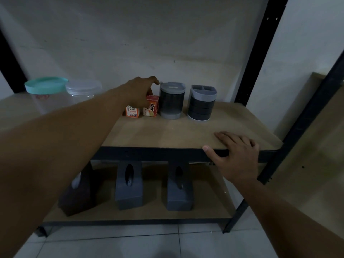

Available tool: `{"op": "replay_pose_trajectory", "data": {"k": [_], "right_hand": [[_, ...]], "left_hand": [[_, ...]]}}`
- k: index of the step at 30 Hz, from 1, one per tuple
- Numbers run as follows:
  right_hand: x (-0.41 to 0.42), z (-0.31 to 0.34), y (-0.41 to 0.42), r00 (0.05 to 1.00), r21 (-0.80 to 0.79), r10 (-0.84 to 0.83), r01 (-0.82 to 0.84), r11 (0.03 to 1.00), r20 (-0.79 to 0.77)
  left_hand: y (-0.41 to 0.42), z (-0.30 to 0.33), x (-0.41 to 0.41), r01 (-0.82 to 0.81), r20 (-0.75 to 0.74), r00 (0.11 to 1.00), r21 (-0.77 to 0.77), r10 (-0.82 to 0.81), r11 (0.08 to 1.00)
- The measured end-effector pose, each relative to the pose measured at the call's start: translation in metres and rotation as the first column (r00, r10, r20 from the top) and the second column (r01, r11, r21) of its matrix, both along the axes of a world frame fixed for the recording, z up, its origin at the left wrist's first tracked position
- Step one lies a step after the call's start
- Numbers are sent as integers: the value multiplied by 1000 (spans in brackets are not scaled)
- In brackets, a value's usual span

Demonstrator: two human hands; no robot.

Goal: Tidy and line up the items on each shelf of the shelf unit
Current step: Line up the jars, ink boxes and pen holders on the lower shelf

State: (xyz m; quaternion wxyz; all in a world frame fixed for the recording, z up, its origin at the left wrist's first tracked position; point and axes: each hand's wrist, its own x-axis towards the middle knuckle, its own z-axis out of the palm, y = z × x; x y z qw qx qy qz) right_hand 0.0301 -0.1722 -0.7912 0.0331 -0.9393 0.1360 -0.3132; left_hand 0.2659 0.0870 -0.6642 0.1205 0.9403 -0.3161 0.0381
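Observation:
On the upper shelf (186, 133), two small orange boxes stand side by side near the back: a whiteboard marker box (132, 111) and a second box (152, 106). My left hand (141, 91) reaches over them and its fingers lie on the top of the second box; how they hold it is hidden. Right of the boxes stand two grey and black round organisers (172, 100) (202, 102). My right hand (236, 151) rests flat on the shelf's front edge, thumb against the rim.
Two clear plastic jars, one with a teal lid (46, 85) and one with a clear lid (83, 88), stand at the back left. Several dark grey tissue boxes (128, 185) (178, 187) sit on the lower shelf. A black upright post (260, 51) frames the right side.

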Motion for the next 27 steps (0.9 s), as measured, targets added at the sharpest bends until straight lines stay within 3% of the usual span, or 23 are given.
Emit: {"op": "replay_pose_trajectory", "data": {"k": [5,10,14,19,23,27], "right_hand": [[1,-1,-3,1000,-11,2,-2,1000,-13],[0,1,-2,1000,-1,-4,4,1000,-22],[-2,2,3,1000,12,-9,9,1000,-23],[-3,3,7,999,19,-12,12,1000,-36],[-2,3,12,998,19,-8,9,1000,-61],[1,5,26,996,4,25,-24,1000,-85]], "left_hand": [[11,6,-14,18,6,1000,-40,-18,999],[44,-21,-64,147,311,949,-289,-52,946],[74,-64,-98,44,337,941,-210,30,977],[80,-60,-88,-53,410,895,-297,177,953],[79,-39,-60,-93,412,899,-151,148,984],[81,-47,-52,-106,426,891,-149,160,983]]}}
